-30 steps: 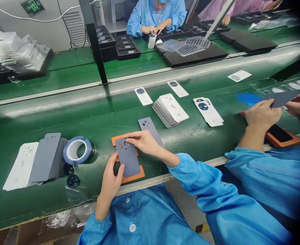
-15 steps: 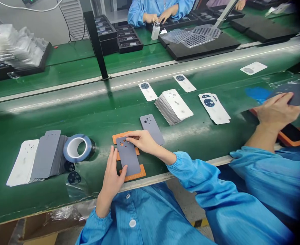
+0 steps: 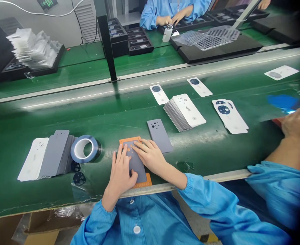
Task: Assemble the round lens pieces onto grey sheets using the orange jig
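A grey phone back panel point(image 3: 137, 166) with camera holes lies in an orange fixture point(image 3: 145, 181) at the bench's front edge. Over the panel's left side lies my left hand point(image 3: 120, 173), fingers stretched out, thumb resting on the panel. My right hand point(image 3: 152, 154) reaches in from the right, its extended fingertips on the panel's upper part by the holes. Beyond it, a second grey panel point(image 3: 161, 136) lies flat on the green surface. Left of my hands stand a roll of blue tape point(image 3: 78, 149) and a fanned stack of grey panels point(image 3: 54, 153) beside white ones point(image 3: 33, 160).
Further back are a stack of white panels point(image 3: 190, 110) and several panels with dark round pieces point(image 3: 230, 117). Round black stickers point(image 3: 79, 178) lie near the tape. A co-worker's hand point(image 3: 299, 136) is at the right; another person works across the bench. A black post point(image 3: 109, 51) stands behind.
The panel now lies over the orange fixture more squarely. My right fingers have gone from pinching its top edge to lying flat on it; my left hand has moved over it. The view has shifted.
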Tool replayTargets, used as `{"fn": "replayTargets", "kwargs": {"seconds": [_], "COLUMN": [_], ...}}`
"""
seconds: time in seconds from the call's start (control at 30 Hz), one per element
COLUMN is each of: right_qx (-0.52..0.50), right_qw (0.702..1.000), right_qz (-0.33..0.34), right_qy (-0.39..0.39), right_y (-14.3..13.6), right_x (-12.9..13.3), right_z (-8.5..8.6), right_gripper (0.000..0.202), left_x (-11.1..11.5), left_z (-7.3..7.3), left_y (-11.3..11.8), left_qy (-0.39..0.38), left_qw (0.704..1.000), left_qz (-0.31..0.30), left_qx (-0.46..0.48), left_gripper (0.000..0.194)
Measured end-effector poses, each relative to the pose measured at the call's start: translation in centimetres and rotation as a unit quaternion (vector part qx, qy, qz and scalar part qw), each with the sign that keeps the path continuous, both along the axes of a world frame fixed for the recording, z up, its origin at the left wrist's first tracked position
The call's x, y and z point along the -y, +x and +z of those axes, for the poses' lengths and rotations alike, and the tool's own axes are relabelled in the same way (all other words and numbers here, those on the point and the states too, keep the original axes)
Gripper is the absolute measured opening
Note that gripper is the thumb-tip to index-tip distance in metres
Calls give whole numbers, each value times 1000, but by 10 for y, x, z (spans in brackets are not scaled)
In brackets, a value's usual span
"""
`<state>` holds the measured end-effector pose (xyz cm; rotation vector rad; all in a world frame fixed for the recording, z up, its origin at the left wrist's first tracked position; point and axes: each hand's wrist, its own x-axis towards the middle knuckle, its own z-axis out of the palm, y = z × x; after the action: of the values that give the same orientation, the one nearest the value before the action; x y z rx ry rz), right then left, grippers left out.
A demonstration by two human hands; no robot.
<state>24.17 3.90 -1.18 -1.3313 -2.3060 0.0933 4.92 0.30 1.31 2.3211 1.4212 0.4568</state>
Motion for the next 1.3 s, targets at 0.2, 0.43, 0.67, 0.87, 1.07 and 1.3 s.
{"fn": "replayTargets", "kwargs": {"seconds": [0.2,0.43,0.67,0.87,1.07,1.3], "right_qx": [33,-70,-265,-275,-370,-320], "right_qw": [999,993,951,931,815,873], "right_qz": [-4,-65,31,-11,11,-99], "right_qy": [-43,-64,-154,-240,-446,-355], "right_y": [1,0,-11,-12,-24,-16], "right_x": [15,42,60,41,4,-152], "right_z": [5,11,66,60,44,58], "right_gripper": [43,31,39,28,45,30], "left_x": [0,3,8,1,-6,19], "left_z": [2,-4,10,16,18,18], "left_y": [3,-13,-22,-24,-27,-64], "left_qy": [7,41,-132,-236,-255,32], "left_qw": [1000,981,903,837,764,848], "left_qz": [8,95,242,290,299,402], "left_qx": [9,163,330,399,511,345], "left_gripper": [41,14,34,39,51,43]}}
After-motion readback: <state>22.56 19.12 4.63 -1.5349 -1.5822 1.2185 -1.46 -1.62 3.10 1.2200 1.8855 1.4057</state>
